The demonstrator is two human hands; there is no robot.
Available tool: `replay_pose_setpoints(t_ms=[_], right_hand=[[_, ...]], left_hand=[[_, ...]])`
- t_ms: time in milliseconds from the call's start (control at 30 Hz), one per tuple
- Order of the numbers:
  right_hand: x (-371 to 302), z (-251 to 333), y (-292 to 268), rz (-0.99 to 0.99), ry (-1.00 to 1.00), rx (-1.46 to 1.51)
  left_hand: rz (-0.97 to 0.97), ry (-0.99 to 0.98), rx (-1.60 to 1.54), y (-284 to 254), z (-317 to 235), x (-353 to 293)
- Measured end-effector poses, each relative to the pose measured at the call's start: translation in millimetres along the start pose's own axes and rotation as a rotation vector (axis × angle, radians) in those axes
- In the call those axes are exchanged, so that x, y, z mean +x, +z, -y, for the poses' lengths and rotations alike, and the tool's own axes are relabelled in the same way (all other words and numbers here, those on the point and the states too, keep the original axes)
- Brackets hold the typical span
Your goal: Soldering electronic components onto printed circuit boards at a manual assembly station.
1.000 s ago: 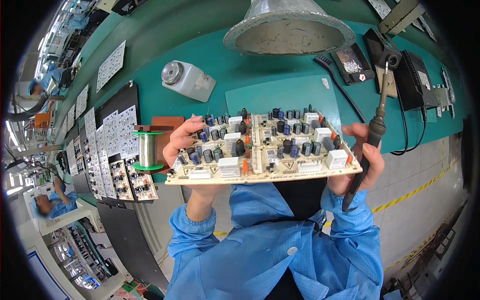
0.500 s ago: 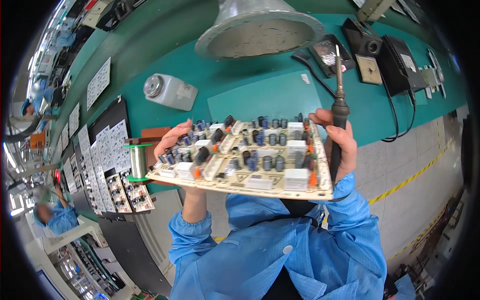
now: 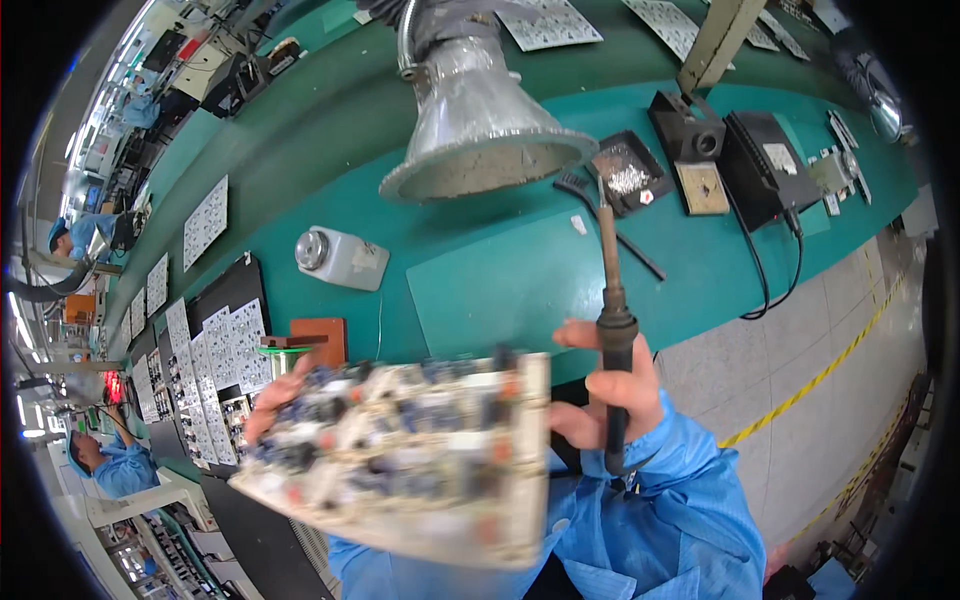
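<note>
Two hands (image 3: 610, 395), circuit board (image 3: 410, 455), soldering iron (image 3: 612, 320).

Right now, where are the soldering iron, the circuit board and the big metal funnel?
soldering iron (image 3: 616, 340): head view, black handle.
circuit board (image 3: 420, 455): head view, blurred middle.
metal funnel (image 3: 480, 125): head view, flared side.

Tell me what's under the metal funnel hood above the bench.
Under the metal funnel hood lies a green mat on the green bench. The soldering iron tip reaches below its rim. Its inside is hidden.
</note>
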State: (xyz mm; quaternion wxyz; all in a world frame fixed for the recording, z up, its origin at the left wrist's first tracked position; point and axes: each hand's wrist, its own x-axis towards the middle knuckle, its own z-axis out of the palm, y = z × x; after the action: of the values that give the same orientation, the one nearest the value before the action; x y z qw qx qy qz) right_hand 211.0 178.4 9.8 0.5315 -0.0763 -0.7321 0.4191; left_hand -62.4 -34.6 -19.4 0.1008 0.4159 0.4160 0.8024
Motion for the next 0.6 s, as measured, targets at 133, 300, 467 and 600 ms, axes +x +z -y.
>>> replay_pose_setpoints(t_ms=[133, 300, 467, 600], right_hand=[[-10.3, -22.8, -5.3, 0.028, 0.046, -0.075], [-34.9, -56.8, -34.9, -0.062, 0.081, -0.214], [-36.2, -60.7, -30.5, -0.057, 0.098, -0.240], [-37.6, -65.3, -21.4, -0.056, 0.062, -0.261]], left_hand=[[-0.379, 0.385, 0.594, -22.2, -57.2, 51.7], [-0.593, 0.202, 0.830, -59.2, -35.4, 182.7], [-0.423, -0.297, 1.260, -102.8, 20.2, 282.2], [-0.383, -0.524, 1.400, -120.7, 91.0, 305.7]])
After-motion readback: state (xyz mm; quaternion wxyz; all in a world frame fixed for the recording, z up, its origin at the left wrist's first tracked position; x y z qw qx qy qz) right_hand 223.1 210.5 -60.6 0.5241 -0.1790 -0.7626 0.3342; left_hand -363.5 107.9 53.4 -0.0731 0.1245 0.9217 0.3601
